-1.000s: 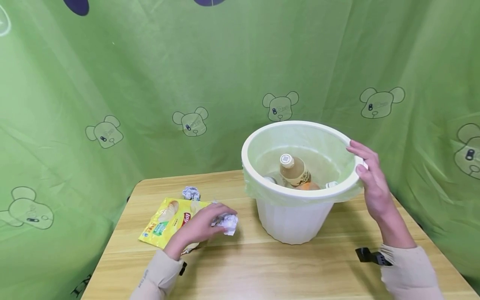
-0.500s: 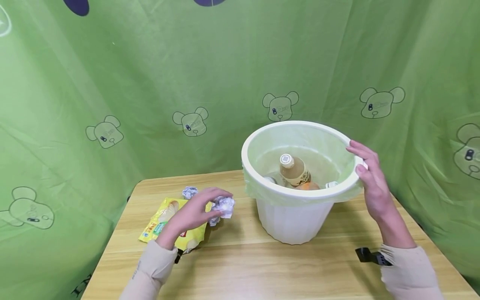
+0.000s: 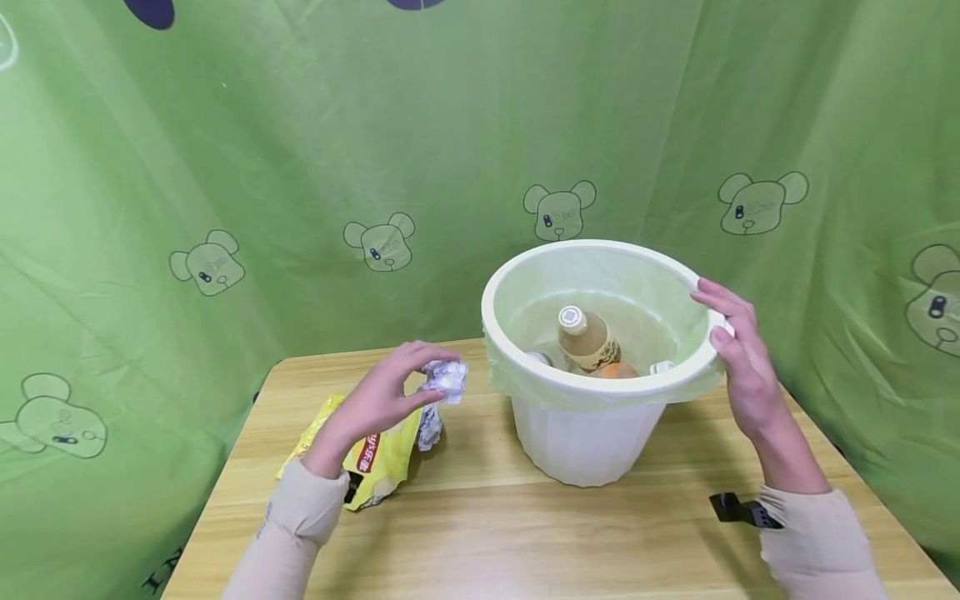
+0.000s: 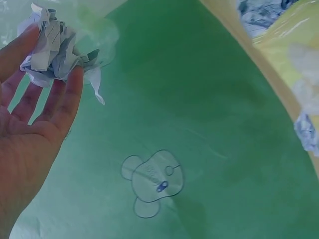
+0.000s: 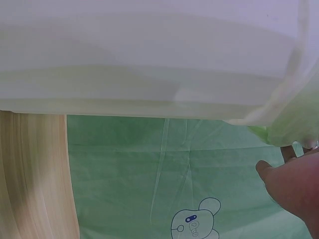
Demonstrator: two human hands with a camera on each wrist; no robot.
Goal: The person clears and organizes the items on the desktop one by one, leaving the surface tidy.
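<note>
Between thumb and fingers my left hand [image 3: 372,402] pinches a crumpled paper ball [image 3: 447,381], lifted above the table; the left wrist view shows this paper ball [image 4: 52,45] at the fingertips. Below it lies a yellow Lay's chip bag [image 3: 392,454], partly covered by my hand and wrist, with another crumpled paper [image 3: 430,429] at its right edge. My right hand [image 3: 750,379] grips the right rim of a white trash can [image 3: 585,442] lined with a pale green bag. In the right wrist view the can's wall [image 5: 149,64] fills the top.
Inside the can are a brown bottle [image 3: 588,340] with a white cap, an orange round thing [image 3: 618,372] and other partly hidden items. The wooden table [image 3: 480,533] stands against a green curtain [image 3: 450,125] printed with bear heads.
My left hand has risen and moved toward the back of the table with the paper ball, now hiding the paper behind the chip bag. My right hand stays on the rim.
</note>
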